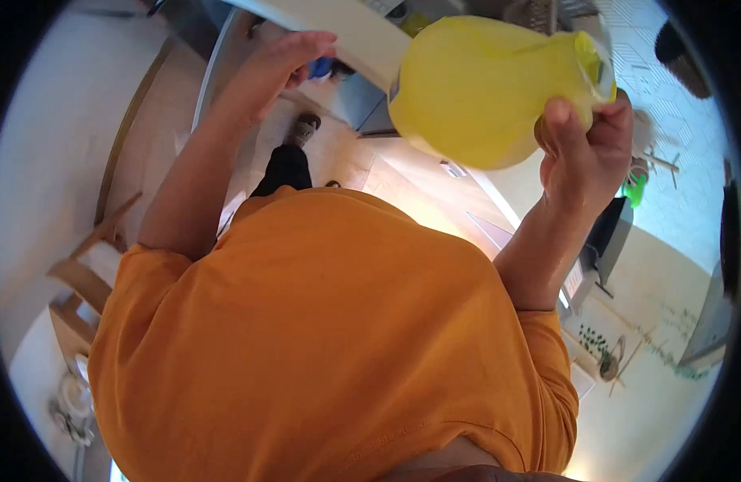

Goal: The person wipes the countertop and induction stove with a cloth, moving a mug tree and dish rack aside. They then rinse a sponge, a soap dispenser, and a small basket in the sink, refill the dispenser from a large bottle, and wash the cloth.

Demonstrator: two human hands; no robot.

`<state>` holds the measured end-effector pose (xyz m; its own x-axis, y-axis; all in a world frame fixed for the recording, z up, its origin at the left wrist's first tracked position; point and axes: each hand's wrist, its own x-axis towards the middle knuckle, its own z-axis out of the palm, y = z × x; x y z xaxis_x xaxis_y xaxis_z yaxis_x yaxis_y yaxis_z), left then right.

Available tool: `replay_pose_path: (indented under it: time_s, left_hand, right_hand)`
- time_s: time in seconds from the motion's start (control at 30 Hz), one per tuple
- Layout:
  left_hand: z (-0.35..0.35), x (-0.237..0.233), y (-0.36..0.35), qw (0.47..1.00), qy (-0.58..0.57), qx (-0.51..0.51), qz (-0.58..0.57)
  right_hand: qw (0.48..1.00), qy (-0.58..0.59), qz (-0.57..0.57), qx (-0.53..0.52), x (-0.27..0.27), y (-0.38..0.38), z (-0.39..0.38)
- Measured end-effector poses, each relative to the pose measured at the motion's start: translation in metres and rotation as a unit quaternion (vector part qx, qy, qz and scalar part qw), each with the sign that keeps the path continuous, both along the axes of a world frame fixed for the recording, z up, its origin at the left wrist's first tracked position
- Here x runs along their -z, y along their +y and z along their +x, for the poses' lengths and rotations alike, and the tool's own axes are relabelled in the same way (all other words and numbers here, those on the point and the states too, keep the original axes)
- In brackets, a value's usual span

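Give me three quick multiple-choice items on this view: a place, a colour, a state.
1. Where does the right hand grip the container? A at its narrow end B at its wide end C by a handle
2. The container's colour? A blue B red C yellow
3. The left hand is: A fisted B open and empty C holding a cup
Answers: A, the grasp sits at the narrow end; C, its bulb is plain yellow; B, the palm is spread with nothing in it.
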<state>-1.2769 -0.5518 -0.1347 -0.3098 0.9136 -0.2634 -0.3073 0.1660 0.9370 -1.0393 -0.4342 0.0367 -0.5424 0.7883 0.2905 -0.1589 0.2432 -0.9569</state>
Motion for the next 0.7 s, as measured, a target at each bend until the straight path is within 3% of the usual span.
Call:
replay_pose_path:
  time_s: [0.07,0.13,0.2,0.27,0.33,0.4,0.47,0.53,0.67,0.7]
  left_hand:
    - [0.004,0.033,-0.035,0.999,0.027,-0.009,-0.035]
    - [0.011,0.058,-0.066,0.989,0.053,-0.027,-0.135]
    - [0.014,0.072,-0.094,0.984,0.056,-0.045,-0.163]
    - [0.014,0.086,-0.113,0.978,0.061,-0.058,-0.189]
    - [0.015,0.102,-0.126,0.967,0.000,-0.108,-0.232]
    - [0.022,0.120,-0.135,0.958,-0.010,-0.147,-0.247]
    - [0.035,0.155,-0.146,0.947,-0.033,-0.180,-0.266]
    - [0.054,0.197,-0.165,0.947,-0.007,-0.169,-0.275]
    - [0.077,0.234,-0.191,0.939,-0.019,-0.124,-0.320]
    - [0.077,0.241,-0.196,0.936,-0.030,-0.113,-0.332]
  right_hand:
    - [0.998,-0.002,0.005,-0.068,0.017,-0.012,0.001]
    - [0.981,-0.067,-0.028,-0.181,0.055,-0.017,0.007]
    - [0.961,-0.128,-0.080,-0.232,0.098,-0.035,-0.009]
    - [0.938,-0.235,-0.093,-0.236,0.174,-0.055,-0.013]
    - [0.886,-0.331,-0.223,-0.237,0.245,-0.070,-0.016]
    - [0.851,-0.424,-0.245,-0.192,0.309,-0.078,-0.024]
    - [0.854,-0.430,-0.230,-0.183,0.380,-0.076,-0.021]
    - [0.881,-0.321,-0.340,-0.074,0.450,-0.067,-0.019]
    - [0.858,-0.354,-0.369,0.050,0.587,0.004,-0.014]
    - [0.864,-0.330,-0.365,0.110,0.594,0.015,-0.031]
